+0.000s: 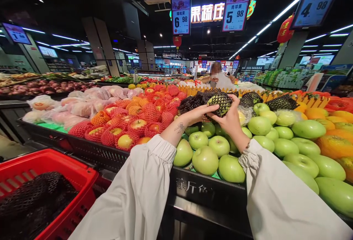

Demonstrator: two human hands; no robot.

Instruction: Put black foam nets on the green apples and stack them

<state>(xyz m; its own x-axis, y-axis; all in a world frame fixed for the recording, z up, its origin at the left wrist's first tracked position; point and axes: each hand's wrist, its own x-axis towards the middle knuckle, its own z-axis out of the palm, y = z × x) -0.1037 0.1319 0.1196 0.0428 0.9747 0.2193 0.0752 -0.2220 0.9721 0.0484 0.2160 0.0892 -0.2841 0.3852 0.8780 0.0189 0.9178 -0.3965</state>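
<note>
Over the bin of green apples, a green apple in a black foam net [220, 103] is held up between my two hands. My left hand [200, 114] supports it from the left and below, its fingers partly hidden behind the fruit. From the right, my right hand [231, 116] curls its fingers and thumb around the apple. Bare green apples [205, 159] lie just beneath my hands. Black foam nets [190, 103] are heaped behind my left hand, and more netted fruit [250, 99] sits beyond my right hand.
Red-netted apples [138, 125] and bagged fruit [82, 103] fill the bin to the left; oranges [336, 142] lie at the right. A red basket [85, 177] with black netting inside stands at lower left. Price screens [237, 8] hang overhead. Another person [216, 74] is across the display.
</note>
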